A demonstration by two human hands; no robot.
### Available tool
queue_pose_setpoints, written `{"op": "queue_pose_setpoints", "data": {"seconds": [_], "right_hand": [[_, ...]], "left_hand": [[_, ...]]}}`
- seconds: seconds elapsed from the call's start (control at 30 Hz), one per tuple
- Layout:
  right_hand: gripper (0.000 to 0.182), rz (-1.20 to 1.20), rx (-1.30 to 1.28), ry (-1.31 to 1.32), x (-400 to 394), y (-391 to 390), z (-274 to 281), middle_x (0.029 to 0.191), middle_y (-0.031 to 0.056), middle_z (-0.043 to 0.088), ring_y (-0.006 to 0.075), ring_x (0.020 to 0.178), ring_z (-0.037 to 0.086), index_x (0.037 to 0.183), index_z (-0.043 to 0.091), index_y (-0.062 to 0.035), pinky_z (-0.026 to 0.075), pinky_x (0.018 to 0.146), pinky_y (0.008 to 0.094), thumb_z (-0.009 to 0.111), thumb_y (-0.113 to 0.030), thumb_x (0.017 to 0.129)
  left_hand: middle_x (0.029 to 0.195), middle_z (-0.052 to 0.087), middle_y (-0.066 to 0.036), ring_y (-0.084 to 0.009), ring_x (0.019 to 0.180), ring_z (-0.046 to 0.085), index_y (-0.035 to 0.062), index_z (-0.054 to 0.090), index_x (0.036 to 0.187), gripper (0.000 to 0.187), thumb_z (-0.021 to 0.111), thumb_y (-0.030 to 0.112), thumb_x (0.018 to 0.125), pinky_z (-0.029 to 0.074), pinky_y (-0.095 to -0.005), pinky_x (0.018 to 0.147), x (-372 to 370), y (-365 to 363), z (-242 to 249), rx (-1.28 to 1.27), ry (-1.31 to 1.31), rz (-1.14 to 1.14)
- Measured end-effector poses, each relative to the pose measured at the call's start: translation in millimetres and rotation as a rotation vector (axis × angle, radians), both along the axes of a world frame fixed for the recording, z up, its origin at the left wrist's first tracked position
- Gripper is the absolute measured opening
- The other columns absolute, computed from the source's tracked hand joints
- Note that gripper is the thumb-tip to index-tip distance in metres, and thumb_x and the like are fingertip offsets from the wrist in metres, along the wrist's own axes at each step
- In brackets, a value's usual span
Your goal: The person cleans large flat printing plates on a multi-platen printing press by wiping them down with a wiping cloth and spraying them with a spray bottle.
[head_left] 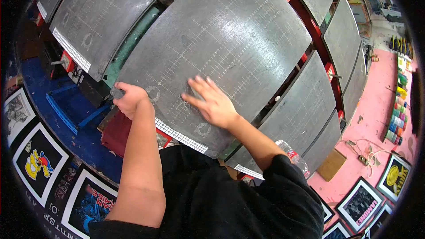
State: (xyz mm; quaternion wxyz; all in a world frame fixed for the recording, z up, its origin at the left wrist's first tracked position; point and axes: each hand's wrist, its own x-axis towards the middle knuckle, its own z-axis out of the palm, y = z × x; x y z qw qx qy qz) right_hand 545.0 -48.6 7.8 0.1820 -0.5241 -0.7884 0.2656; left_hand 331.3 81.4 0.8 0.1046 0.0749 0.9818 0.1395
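A large grey printing platen (230,31) with scratched grid marks fills the middle of the view. My left hand (130,99) grips the platen's near left corner, fingers curled over its edge. My right hand (211,102) lies flat on the platen's near surface with its fingers spread. A white checked strip (181,136) runs along the platen's near edge, just below both hands. My black shirt covers the lower part of the view.
More grey platens (102,13) (301,106) fan out left and right on red arms. A dark red cloth (116,132) sits under the left platen above a blue base (71,106). Printed posters (40,161) line the floor. A plastic bottle (292,155) rests by my right elbow.
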Motion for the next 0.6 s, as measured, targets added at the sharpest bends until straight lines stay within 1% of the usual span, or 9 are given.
{"op": "queue_pose_setpoints", "data": {"seconds": [0.1, 0.17, 0.2, 0.23, 0.33, 0.43, 0.47, 0.57, 0.6], "right_hand": [[0.053, -0.07, -0.029, -0.123, 49, -7, 4, 0.157, 0.0173, 0.048, 0.036, 0.148, 0.043, 0.137, 0.065, -0.0177, 0.03, 0.125, 0.0538, 0.06, -0.005, 0.086], [0.051, -0.334, 0.158, -0.27, 103, 19, -16, 0.149, 0.0205, 0.056, 0.0384, 0.145, 0.046, 0.135, 0.067, -0.0128, 0.031, 0.124, 0.0543, 0.053, 0.0, 0.088], [0.047, -0.51, 0.18, -0.164, 133, 36, -15, 0.146, 0.0221, 0.057, 0.0403, 0.144, 0.046, 0.136, 0.066, -0.0107, 0.033, 0.121, 0.057, 0.054, -0.001, 0.092], [0.041, -0.705, 0.302, -0.277, 162, 51, -27, 0.144, 0.0224, 0.058, 0.0418, 0.142, 0.047, 0.136, 0.066, -0.0103, 0.031, 0.12, 0.0589, 0.054, -0.004, 0.096], [0.044, -1.052, 0.325, -0.383, 214, 98, -46, 0.152, 0.0199, 0.051, 0.0415, 0.142, 0.046, 0.138, 0.065, -0.0184, 0.029, 0.122, 0.0579, 0.056, -0.006, 0.097], [0.044, -1.012, 0.317, -0.245, 185, 90, -40, 0.151, 0.0206, 0.052, 0.042, 0.141, 0.047, 0.138, 0.065, -0.0184, 0.031, 0.122, 0.054, 0.056, -0.006, 0.096], [0.044, -0.934, 0.314, -0.254, 164, 79, -39, 0.15, 0.0211, 0.052, 0.0425, 0.141, 0.047, 0.137, 0.066, -0.0168, 0.033, 0.122, 0.0508, 0.057, -0.005, 0.095], [0.041, -0.669, 0.258, -0.164, 78, 38, -16, 0.147, 0.0245, 0.054, 0.0454, 0.139, 0.049, 0.132, 0.069, -0.0132, 0.034, 0.121, 0.0526, 0.056, -0.003, 0.094], [0.043, -0.568, 0.231, -0.139, 50, 24, -13, 0.147, 0.0221, 0.055, 0.0436, 0.14, 0.05, 0.132, 0.069, -0.0144, 0.034, 0.122, 0.053, 0.056, -0.002, 0.092]], "left_hand": [[0.123, 0.07, -0.026, -0.043, 0.112, 0.069, -0.0041, 0.06, 0.134, 0.082, 0.043, 0.066, 0.096, 0.052, -0.0533, 0.094, -2, 0, -2, 0.002, 0.03, -0.008], [0.123, 0.07, -0.026, -0.0429, 0.112, 0.069, -0.0039, 0.06, 0.134, 0.081, 0.043, 0.066, 0.096, 0.053, -0.0535, 0.094, -3, -1, -5, 0.003, 0.043, -0.01], [0.122, 0.07, -0.026, -0.0429, 0.111, 0.069, -0.0036, 0.06, 0.134, 0.081, 0.043, 0.066, 0.095, 0.053, -0.0537, 0.093, -3, -1, -6, 0.007, 0.047, -0.017], [0.122, 0.07, -0.026, -0.0429, 0.111, 0.069, -0.0036, 0.06, 0.134, 0.081, 0.043, 0.066, 0.095, 0.053, -0.0537, 0.093, -4, -2, -7, 0.007, 0.052, -0.017], [0.121, 0.07, -0.026, -0.0436, 0.111, 0.069, -0.0038, 0.061, 0.134, 0.08, 0.044, 0.065, 0.095, 0.053, -0.054, 0.092, -3, -2, -8, 0.001, 0.057, -0.009], [0.122, 0.07, -0.027, -0.0445, 0.11, 0.069, -0.0043, 0.06, 0.134, 0.08, 0.045, 0.065, 0.095, 0.053, -0.0542, 0.092, -2, -1, -2, 0.006, 0.032, -0.013], [0.121, 0.07, -0.027, -0.0452, 0.11, 0.069, -0.0043, 0.06, 0.134, 0.08, 0.046, 0.064, 0.096, 0.053, -0.0544, 0.093, -3, -1, -3, 0.035, 0.016, -0.009], [0.124, 0.068, -0.029, -0.0457, 0.113, 0.067, -0.0042, 0.058, 0.135, 0.081, 0.046, 0.065, 0.095, 0.052, -0.0543, 0.097, -9, -7, 0, 0.103, -0.063, -0.004], [0.127, 0.066, -0.03, -0.0454, 0.117, 0.065, -0.0041, 0.057, 0.137, 0.082, 0.047, 0.066, 0.095, 0.051, -0.0538, 0.1, -10, -9, 2, 0.136, -0.122, -0.001]]}}
